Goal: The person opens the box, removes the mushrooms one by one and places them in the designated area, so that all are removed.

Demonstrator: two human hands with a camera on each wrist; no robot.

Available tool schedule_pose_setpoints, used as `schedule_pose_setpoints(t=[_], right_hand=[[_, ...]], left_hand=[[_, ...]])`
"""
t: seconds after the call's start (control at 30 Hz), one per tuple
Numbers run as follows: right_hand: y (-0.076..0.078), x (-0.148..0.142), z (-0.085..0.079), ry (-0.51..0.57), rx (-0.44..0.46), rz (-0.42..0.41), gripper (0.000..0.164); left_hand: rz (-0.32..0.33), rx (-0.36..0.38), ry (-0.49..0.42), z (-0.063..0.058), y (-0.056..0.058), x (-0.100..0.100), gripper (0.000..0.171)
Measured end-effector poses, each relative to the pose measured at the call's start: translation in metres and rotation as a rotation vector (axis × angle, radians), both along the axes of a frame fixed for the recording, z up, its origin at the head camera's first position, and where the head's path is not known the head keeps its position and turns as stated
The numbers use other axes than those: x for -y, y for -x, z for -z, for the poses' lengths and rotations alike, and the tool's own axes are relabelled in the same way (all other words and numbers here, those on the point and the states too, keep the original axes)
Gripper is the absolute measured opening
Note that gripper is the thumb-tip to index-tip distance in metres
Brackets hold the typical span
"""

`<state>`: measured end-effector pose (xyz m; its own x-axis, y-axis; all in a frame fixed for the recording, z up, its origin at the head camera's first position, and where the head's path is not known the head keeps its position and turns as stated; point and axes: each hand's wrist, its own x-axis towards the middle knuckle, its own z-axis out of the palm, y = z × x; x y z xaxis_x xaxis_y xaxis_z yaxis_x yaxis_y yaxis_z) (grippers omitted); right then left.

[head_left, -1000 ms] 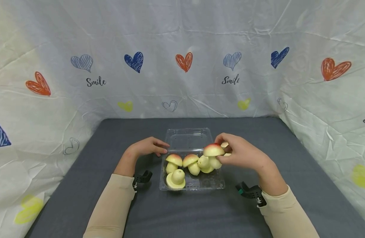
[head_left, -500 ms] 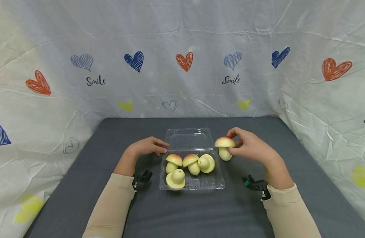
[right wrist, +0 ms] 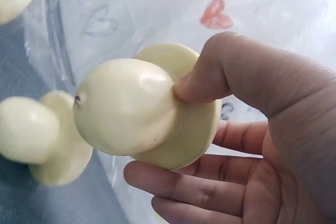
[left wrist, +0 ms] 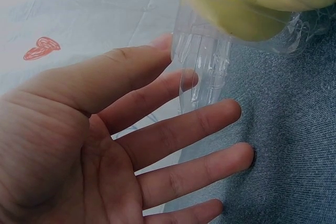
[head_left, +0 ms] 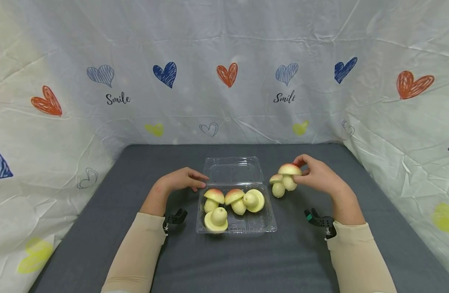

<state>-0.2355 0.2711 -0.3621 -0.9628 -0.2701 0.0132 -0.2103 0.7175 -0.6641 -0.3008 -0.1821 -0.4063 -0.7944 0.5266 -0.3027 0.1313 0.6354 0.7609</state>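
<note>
Clear box (head_left: pixel 254 224) holds four mushrooms (head_left: pixel 234 197); left hand (head_left: pixel 180 180) spread at its edge; right hand (head_left: pixel 317 176) pinches another mushroom (head_left: pixel 289 171).

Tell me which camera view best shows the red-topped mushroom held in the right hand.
The right wrist view: there the red-topped mushroom looms large, stem and cap underside plain, pinched by the right hand. The head view shows it smaller, but with its reddish cap top. I can't make it out in the left wrist view.

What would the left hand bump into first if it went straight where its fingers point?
Most likely the clear plastic box, near where its open lid joins. The left hand is right at that edge, perhaps touching; the depth is hard to judge.
</note>
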Motion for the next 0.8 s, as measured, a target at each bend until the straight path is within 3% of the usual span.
schedule_pose_setpoints(t=[0.47,0.8], right_hand=[[0.014,-0.020,0.022,-0.047,0.009,0.066,0.048],[0.021,-0.023,0.036,-0.050,0.025,0.055,0.054]], left_hand=[[-0.002,0.002,0.011,0.002,0.001,0.002,0.048],[0.005,0.013,0.002,0.002,0.002,0.001,0.049]])
